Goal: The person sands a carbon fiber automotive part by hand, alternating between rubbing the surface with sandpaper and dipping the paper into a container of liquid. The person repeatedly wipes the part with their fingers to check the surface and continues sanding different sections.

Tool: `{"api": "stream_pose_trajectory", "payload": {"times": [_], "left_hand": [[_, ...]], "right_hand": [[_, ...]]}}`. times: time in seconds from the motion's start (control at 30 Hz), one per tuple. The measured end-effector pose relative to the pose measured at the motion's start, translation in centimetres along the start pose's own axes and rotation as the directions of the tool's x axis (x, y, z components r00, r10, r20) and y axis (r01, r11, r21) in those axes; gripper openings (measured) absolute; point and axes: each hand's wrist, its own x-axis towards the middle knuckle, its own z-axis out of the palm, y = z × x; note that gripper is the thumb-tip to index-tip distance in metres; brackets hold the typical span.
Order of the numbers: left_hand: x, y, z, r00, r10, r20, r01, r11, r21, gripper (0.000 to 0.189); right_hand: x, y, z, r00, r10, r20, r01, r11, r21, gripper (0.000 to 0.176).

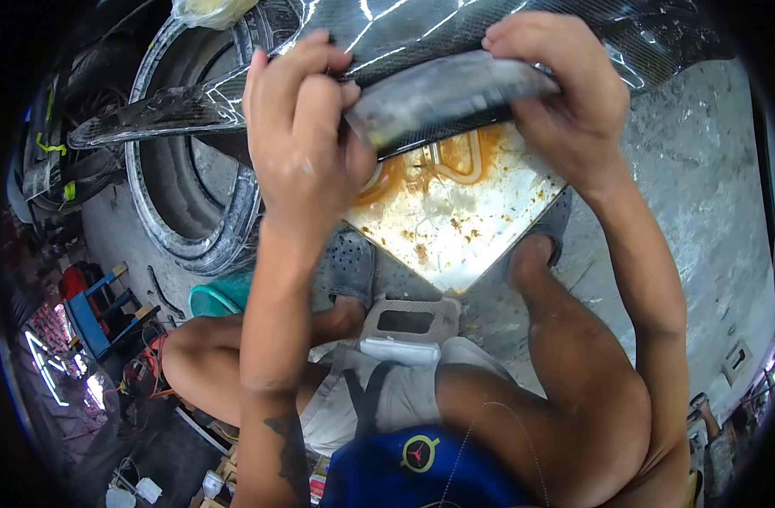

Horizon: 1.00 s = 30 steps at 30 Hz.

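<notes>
The left hand [307,140] is closing tight, fingers curled over the near end of one dull grey strip [446,97]. The right hand [565,93] is gripping the strip's other end, with the fingers wrapping over the top. The strip is running between the two hands along the near edge of one glossy black woven panel [421,25]. That panel is stretching across the top of the view, up at chest height above the floor. Whether the strip is part of the panel or a separate piece is not clear.

Directly beneath the hands, one square metal sheet [455,216], stained with rust, is lying flat on the floor [700,195], one corner pointing toward the person. Two feet in grey perforated shoes are resting on either side of that corner. The person is sitting on one low white stool [408,326].

To the left, one large black tyre [193,229] is lying beside the sheet, partly under the panel. One green basin [222,298] is peeking out near the left knee, and one blue stool [95,317] is standing farther left. The floor is bare grey concrete, and the workshop edges are looking cluttered and dim.
</notes>
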Motion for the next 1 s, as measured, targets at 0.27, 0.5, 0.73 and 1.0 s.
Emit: {"api": "stream_pose_trajectory", "payload": {"times": [0.27, 0.5, 0.73, 1.0], "left_hand": [[-2.2, 2.9, -0.1, 0.958, -0.281, -0.062, 0.285, 0.957, 0.059, 0.025], [-0.9, 3.3, 1.7, 0.920, -0.217, -0.327, 0.234, 0.972, 0.016, 0.017], [-1.6, 3.0, 1.9, 0.957, -0.254, -0.138, 0.250, 0.967, -0.045, 0.019], [-1.3, 3.3, 2.1, 0.949, -0.281, -0.146, 0.285, 0.959, 0.006, 0.015]], "right_hand": [[-1.1, -0.4, 1.0, 0.996, 0.070, -0.051, -0.072, 0.997, -0.035, 0.037], [-1.5, -0.7, 1.3, 0.990, 0.138, -0.027, -0.139, 0.990, -0.018, 0.039], [-1.2, -1.1, 1.5, 0.983, 0.181, -0.025, -0.183, 0.977, -0.109, 0.038], [-1.0, -1.4, 1.8, 0.969, 0.249, 0.002, -0.246, 0.959, -0.138, 0.038]]}}
